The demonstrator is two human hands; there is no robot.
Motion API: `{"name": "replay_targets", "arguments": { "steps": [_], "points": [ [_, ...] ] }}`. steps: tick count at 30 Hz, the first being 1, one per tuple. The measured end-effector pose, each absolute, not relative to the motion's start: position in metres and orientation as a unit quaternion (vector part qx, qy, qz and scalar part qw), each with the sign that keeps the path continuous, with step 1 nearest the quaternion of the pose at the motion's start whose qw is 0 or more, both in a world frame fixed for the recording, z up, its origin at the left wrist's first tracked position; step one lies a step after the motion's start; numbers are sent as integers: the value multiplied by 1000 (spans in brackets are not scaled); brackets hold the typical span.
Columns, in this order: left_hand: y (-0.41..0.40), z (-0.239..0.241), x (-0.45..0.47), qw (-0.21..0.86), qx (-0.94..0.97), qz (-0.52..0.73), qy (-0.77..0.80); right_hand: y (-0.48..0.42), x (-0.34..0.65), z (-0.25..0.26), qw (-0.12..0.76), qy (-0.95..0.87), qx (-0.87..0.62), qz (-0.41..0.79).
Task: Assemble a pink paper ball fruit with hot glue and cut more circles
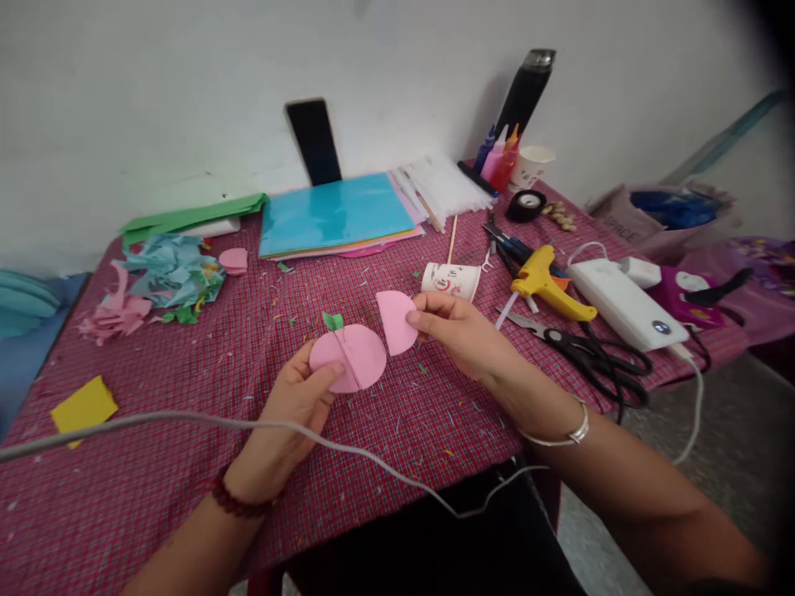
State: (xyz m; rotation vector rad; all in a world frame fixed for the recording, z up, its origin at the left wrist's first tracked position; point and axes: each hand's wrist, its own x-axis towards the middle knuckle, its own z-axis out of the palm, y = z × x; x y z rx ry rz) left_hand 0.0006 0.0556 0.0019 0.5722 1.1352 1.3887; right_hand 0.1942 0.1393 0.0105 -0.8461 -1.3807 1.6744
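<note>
My left hand (304, 393) pinches a pink paper shape (363, 352) by its left side. The shape is round, with a raised fold down its middle and a small green paper leaf (334, 321) at the top. Between the thumb and fingers of my right hand (456, 331) is a pink paper half circle (396, 325), its straight edge turned left. The two pink pieces are close together, with a narrow gap between them. Just behind my right hand, a paper cup (450, 281) lies on its side.
Blue and pink paper scraps (174, 277) and more pink half circles (234, 261) lie at the left. Coloured sheets (335, 215) and a phone (314, 141) are at the back. To the right are a yellow glue gun (546, 285), scissors (577, 348) and a white power bank (627, 305). A white cable (366, 454) crosses in front.
</note>
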Motion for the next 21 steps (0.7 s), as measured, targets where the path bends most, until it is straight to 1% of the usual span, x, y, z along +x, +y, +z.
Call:
{"name": "replay_targets", "arguments": {
  "steps": [8,14,17,21],
  "points": [
    [56,3,1,578,244,585,515,139,191,10,380,-552,-339,660],
    [56,0,0,591,251,582,500,139,190,9,375,-552,-337,663],
    [55,1,1,592,250,583,498,139,192,10,381,-552,-336,661],
    [55,2,1,583,239,585,510,141,197,11,414,-553,-345,636]
  ]
}}
